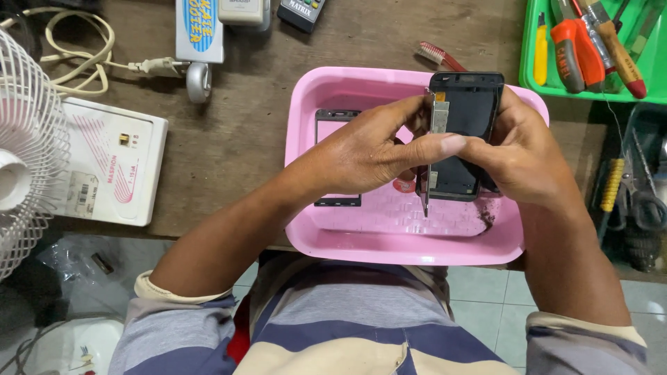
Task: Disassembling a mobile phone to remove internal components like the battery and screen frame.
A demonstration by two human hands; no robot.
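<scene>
Over a pink plastic tray (pixel 333 243) both hands work on an opened black phone (pixel 472 111). My right hand (pixel 528 160) grips the phone body from the right side. My left hand (pixel 375 149) holds a thin panel (pixel 438 121) that stands on edge, lifted away from the phone's left side, thumb pressed against it. A black phone frame (pixel 332 117) lies flat in the tray, partly hidden under my left hand. A small red object (pixel 404 185) peeks out beneath the hands.
A green tray (pixel 535 80) at the back right holds screwdrivers (pixel 580 48). Scissors (pixel 643 201) and a coiled yellow tool lie right of it. A toothbrush (pixel 434 54), white fan (pixel 28 153), white box (pixel 114 160), cable (pixel 76 62) and gadgets sit on the wooden table (pixel 236 132).
</scene>
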